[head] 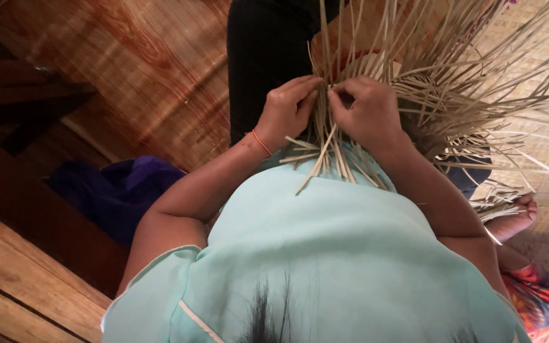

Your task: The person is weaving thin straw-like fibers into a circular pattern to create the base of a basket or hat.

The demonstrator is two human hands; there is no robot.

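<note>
- Nearest: pale green blouse (325,254), filling the lower frame.
- Left hand (287,111): fingers curled tight, pinching thin pale strips at the edge of the half-woven work (414,95).
- Right hand (366,111): at 3 o'clock of the left, almost touching it, fingers closed on the same strips (325,159).
- Loose strip ends fan out toward 12 and 3 o'clock.
- Farther: woven floor mat (160,63) at 11 o'clock; purple cloth (122,190) at 9 o'clock.

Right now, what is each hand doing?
Left hand: fingers closed, pinching the pale weaving strips.
Right hand: fingers closed, gripping the same strips beside it.
</note>
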